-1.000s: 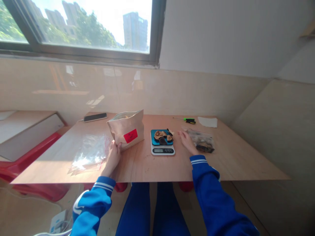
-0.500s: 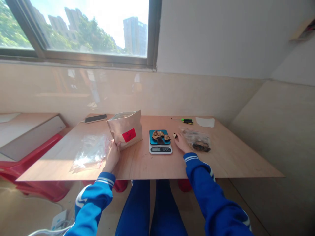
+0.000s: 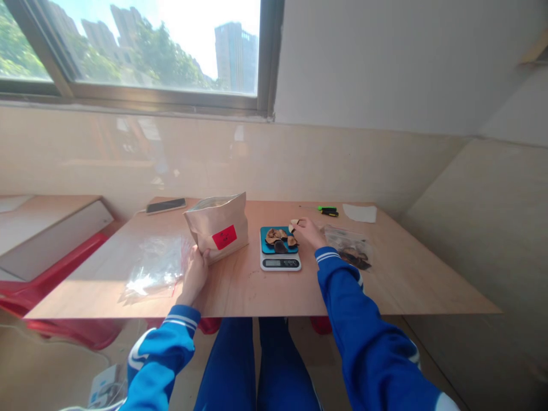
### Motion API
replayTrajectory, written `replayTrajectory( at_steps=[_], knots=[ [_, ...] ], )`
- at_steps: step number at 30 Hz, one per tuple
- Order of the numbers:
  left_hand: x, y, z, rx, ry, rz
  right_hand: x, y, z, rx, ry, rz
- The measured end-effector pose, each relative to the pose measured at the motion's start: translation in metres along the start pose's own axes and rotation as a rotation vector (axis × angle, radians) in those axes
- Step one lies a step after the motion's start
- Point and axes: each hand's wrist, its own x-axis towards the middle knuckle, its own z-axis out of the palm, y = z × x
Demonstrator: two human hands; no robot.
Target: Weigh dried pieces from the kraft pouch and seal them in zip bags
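Observation:
Dark on one face and pale on the other, a curled piece of what looks like dried peel (image 3: pixel 293 226) is pinched in the fingertips of my right hand (image 3: pixel 309 232), just above the right edge of the scale. Several similar brown and black pieces (image 3: pixel 278 237) lie on the blue platform of the white digital scale (image 3: pixel 262 262); its reading is too small to make out. My left hand (image 3: pixel 196 273) grips the lower left corner of an upright kraft paper bag (image 3: pixel 203 224) with a red label (image 3: pixel 224 237). The bag's top is open; its contents are hidden.
Flat clear plastic bags (image 3: pixel 154 268) lie left of the paper bag. Right of my right hand is a clear zip bag (image 3: pixel 351 245) with dark pieces inside. Toward the back are a phone (image 3: pixel 166 206), green and black-yellow handled tools (image 3: pixel 328 211) and a white paper (image 3: pixel 359 213).
My right hand has lifted from beside the scale, moving up and left with the peel piece toward the platform. The left hand keeps its grip on the paper bag.

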Motion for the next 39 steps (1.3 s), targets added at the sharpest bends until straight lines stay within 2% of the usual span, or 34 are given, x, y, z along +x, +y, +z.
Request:
replayTrajectory(
  at_steps=[5,10,13,17,21,24,28,33,36,39],
  knots=[
    [0.001,0.000,0.001,0.016,0.014,-0.007,-0.007,-0.002,0.014,-0.029,-0.085,0.016],
    [-0.001,0.001,0.001,0.028,0.017,-0.005,-0.024,0.009,-0.003,-0.067,-0.018,-0.002],
    [-0.002,0.001,0.000,0.022,0.012,0.000,-0.049,0.021,-0.022,-0.052,-0.006,-0.032],
    [-0.003,0.001,-0.001,-0.002,0.007,0.014,-0.100,0.038,-0.043,-0.039,0.014,-0.062],
    [-0.005,0.003,-0.004,-0.020,0.006,0.026,-0.145,0.042,-0.050,-0.005,0.010,-0.094],
    [-0.007,0.005,-0.006,-0.030,0.002,0.032,-0.157,0.034,-0.051,0.015,-0.011,-0.114],
    [-0.008,0.007,-0.009,-0.052,-0.002,0.036,-0.141,0.017,-0.049,-0.005,-0.022,-0.157],
    [-0.008,0.009,-0.011,-0.068,0.002,0.033,-0.091,-0.011,-0.035,0.009,-0.060,-0.263],
    [-0.010,0.011,-0.013,-0.080,-0.009,0.030,-0.066,-0.034,-0.025,0.021,-0.078,-0.293],
    [-0.012,0.013,-0.017,-0.090,-0.026,0.025,-0.056,-0.065,-0.025,0.043,-0.084,-0.330]
  ],
)
